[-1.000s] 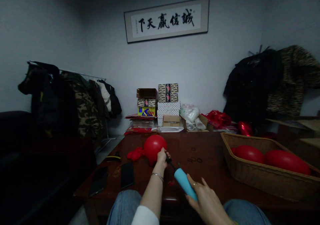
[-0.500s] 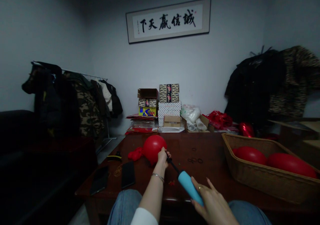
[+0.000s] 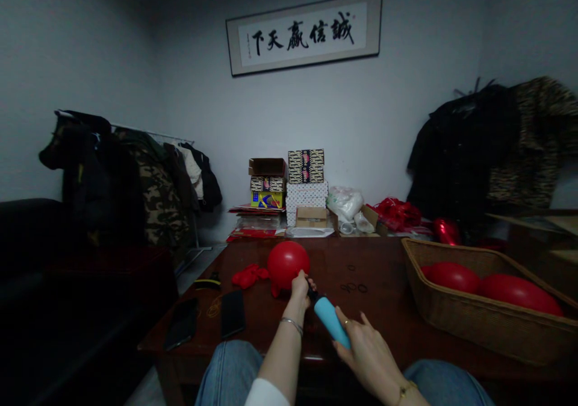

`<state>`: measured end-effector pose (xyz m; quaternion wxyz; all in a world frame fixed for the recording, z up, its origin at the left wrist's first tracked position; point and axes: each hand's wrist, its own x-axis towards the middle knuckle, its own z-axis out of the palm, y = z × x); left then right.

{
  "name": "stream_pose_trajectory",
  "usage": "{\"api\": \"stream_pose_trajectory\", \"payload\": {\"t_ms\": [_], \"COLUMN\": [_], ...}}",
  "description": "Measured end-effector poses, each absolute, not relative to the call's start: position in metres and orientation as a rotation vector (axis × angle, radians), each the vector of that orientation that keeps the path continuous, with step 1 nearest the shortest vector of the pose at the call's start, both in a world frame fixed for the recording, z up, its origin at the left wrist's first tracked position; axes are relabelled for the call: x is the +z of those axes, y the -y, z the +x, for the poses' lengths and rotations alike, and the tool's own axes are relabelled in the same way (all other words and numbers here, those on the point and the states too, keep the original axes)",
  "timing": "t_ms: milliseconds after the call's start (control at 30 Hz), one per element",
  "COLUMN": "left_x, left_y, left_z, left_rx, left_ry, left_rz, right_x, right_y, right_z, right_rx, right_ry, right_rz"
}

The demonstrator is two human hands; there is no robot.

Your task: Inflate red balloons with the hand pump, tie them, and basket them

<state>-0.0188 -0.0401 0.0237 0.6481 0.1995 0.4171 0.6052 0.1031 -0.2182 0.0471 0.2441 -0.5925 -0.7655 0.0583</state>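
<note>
The left hand (image 3: 301, 287) has its fingers closed at the pump's black tip and the neck of the red balloon (image 3: 289, 265), which is above the brown table (image 3: 379, 315), and the right hand (image 3: 365, 341) holds the blue pump (image 3: 333, 321), its fingers slightly spread.

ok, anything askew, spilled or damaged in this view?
The framed calligraphy looks askew: its right end sits higher than its left, while the far edge of the table runs nearly level. Might be partly camera angle. No spill or damage that I can make out in the dim light.
</note>
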Motion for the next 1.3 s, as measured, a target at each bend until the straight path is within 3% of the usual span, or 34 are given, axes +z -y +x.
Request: {"api": "stream_pose_trajectory", "payload": {"t_ms": [300, 867, 1300], "left_x": [0.033, 0.023, 0.027], "left_y": [0.031, 0.045, 0.032], "left_z": [-0.047, 0.0, -0.04], "left_rx": [1.442, 1.363, 1.422], "left_ry": [-0.961, -0.92, -0.94], "left_rz": [0.429, 0.499, 0.456], "right_x": [0.049, 0.049, 0.049], "right_y": [0.26, 0.215, 0.245], "right_z": [0.136, 0.108, 0.119], "right_rx": [0.347, 0.201, 0.266], "right_ry": [2.166, 2.067, 2.127], "right_rz": [-1.654, -1.706, -1.637]}}
